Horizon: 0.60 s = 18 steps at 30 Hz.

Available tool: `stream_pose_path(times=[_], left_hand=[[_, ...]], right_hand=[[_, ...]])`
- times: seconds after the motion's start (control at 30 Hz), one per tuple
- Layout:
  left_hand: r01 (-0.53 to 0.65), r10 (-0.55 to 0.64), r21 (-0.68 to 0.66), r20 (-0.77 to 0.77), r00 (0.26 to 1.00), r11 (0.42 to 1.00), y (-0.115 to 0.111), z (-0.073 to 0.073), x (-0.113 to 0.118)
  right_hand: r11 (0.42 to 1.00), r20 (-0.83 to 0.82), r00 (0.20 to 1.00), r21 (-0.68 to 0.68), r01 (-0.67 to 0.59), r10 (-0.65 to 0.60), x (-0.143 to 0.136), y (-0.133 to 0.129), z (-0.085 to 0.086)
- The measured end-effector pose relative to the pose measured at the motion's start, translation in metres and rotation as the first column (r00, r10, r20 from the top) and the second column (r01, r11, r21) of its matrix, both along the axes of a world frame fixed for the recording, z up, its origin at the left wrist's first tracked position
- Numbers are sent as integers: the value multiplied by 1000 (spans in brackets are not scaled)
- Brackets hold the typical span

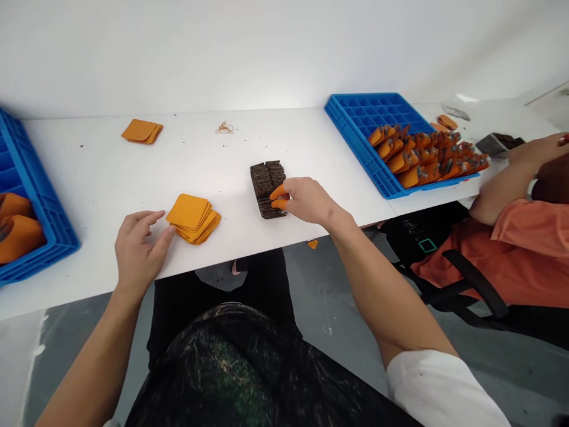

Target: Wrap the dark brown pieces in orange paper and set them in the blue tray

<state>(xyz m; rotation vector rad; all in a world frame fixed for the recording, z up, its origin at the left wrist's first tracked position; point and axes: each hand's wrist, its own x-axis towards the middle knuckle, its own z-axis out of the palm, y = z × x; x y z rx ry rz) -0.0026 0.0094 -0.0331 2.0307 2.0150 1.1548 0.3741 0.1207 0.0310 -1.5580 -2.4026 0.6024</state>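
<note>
Black patterned clothing (231,367) on the seated person fills the space closest to me, below the white tabletop (213,166). At far left, a blue crate (38,178) holds curled orange pieces (20,237). Next, the left hand (138,244) has its grip spread, thumb right at the edge of a fanned stack of orange squares (193,216); I can't tell whether they touch. Behind lies a smaller orange pile (140,131). Farther right, the right hand (311,200), thumb and finger capped in orange, reaches over a block of dark strips (269,176); whether its grip pinches one, I can't tell. Beyond it, a second blue crate (355,145) holds orange bundles (427,155), beside a co-worker's coral sleeve (533,225).
</note>
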Motion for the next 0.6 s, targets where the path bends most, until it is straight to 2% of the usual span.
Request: stream_pose_path(times=[0.23, 0.47, 0.53, 0.6], left_hand=[[9, -9, 0, 9, 1000, 1000, 1, -1, 0], [16, -17, 67, 6, 1000, 998, -2, -2, -3], [62, -58, 88, -48, 997, 994, -1, 5, -5], [184, -177, 33, -150, 973, 982, 3, 16, -8]], right_hand=[[998, -182, 982, -24, 54, -58, 0, 4, -2], [960, -378, 891, -210, 183, -253, 4, -7, 20], [963, -470, 843, -193, 190, -261, 8, -14, 27], [966, -570, 780, -164, 200, -258, 11, -24, 33]])
